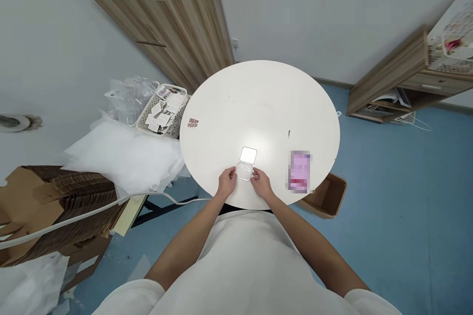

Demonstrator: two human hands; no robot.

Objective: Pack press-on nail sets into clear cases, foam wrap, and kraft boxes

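Near the front edge of the white round table, a small clear plastic box lies with its lid folded back, away from me. My left hand pinches the box at its left side. On the opposite side, my right hand grips it between thumb and fingers. Something clear and crinkled seems to be inside, too faint to name. Farther left sits a cluster of small reddish-brown round pieces. A tiny dark item rests to the right.
A blurred-out pink rectangular item lies right of my hands. Left of the table are a white basket of cards, white sheets and stacked cardboard. An open cardboard box stands on the floor at right.
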